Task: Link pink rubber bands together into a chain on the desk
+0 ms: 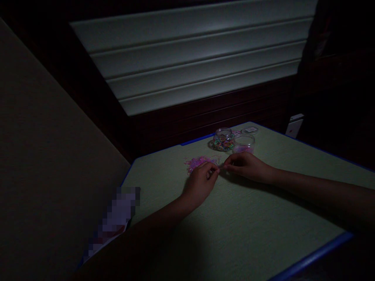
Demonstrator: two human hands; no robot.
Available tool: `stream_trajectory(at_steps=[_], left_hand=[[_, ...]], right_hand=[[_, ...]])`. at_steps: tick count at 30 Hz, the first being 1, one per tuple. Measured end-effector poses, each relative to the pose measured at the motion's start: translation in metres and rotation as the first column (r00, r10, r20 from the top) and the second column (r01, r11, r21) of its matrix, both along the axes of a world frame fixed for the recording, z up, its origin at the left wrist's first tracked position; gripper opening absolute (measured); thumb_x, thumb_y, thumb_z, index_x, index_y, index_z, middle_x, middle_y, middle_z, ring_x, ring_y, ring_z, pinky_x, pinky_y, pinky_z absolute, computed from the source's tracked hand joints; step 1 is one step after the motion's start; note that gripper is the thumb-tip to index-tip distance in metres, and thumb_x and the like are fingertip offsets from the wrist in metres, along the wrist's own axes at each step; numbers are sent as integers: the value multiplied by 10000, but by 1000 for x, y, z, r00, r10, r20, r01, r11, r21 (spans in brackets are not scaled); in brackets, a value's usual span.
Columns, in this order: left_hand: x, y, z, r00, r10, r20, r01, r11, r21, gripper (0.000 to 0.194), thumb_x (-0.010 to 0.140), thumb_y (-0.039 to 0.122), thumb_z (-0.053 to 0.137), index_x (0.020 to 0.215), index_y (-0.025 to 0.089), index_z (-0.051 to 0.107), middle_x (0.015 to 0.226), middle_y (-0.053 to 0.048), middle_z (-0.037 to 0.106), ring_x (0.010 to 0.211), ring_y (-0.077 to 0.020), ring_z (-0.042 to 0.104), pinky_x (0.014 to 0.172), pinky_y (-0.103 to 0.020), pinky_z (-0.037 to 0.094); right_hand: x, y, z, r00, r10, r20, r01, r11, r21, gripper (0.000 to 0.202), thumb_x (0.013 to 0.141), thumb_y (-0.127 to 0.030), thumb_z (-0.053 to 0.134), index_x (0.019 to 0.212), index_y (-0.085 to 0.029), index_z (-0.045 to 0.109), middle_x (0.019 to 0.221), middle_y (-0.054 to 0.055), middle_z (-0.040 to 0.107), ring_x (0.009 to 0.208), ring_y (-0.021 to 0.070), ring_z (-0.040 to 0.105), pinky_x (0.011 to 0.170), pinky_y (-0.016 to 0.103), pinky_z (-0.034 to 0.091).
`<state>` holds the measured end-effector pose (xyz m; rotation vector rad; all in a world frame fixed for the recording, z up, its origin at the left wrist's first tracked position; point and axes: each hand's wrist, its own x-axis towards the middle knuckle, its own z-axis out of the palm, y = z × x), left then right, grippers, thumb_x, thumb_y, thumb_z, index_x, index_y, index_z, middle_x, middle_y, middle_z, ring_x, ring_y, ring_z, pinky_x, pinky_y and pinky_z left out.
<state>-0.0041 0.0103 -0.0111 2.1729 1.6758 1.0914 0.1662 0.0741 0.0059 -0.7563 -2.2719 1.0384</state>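
Note:
My left hand (202,182) and my right hand (248,167) meet fingertip to fingertip above the green table. Each one is closed in a pinch. Between the fingertips runs something thin and small, too dim to make out. Behind my left hand lies a loose pile of small pink and purple pieces (197,163). Just beyond my right hand stands an open clear jar (244,141) with pink pieces in its bottom. To its left is another clear jar (223,140) with multicoloured small rings inside.
A clear round lid (250,130) with a label lies near the table's far corner. The green table (234,226) has blue edges. A pixelated flat item (117,214) is at its left edge. Behind stands a pale slatted panel (199,50).

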Motion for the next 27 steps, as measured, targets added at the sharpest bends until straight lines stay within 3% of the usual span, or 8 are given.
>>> stream_trajectory(at_steps=[8,18,24,27], left_hand=[[0,0,-2,1000,7,-6,-7,1000,-1,140,773,269,447,785,180,554,708,9,551,594,-85,475,529,-195,355],[0,0,-1,1000,-4,-10,4,1000,-5,151,768,280,456,763,178,567,675,14,550,570,-82,461,524,-199,346],[0,0,-1,1000,-14,-10,14,1000,-17,150,758,284,467,749,177,571,658,16,550,554,-81,457,516,-200,340],[1,0,0,1000,-27,-6,27,999,-20,166,763,296,461,763,176,575,663,13,554,559,-82,461,523,-200,344]], right_hand=[[0,0,0,1000,-21,-10,21,999,50,273,761,-337,441,780,-114,597,653,19,550,571,95,465,516,204,346],[1,-1,0,998,-32,50,20,976,217,276,798,-311,397,799,-120,597,696,40,582,610,113,495,546,215,352],[5,-5,7,987,-73,145,-5,879,477,204,785,-243,422,809,-131,592,716,55,585,617,115,488,561,217,331],[8,-7,12,979,-66,192,-47,847,529,192,785,-207,411,826,-132,584,759,67,586,639,118,494,568,214,328]])
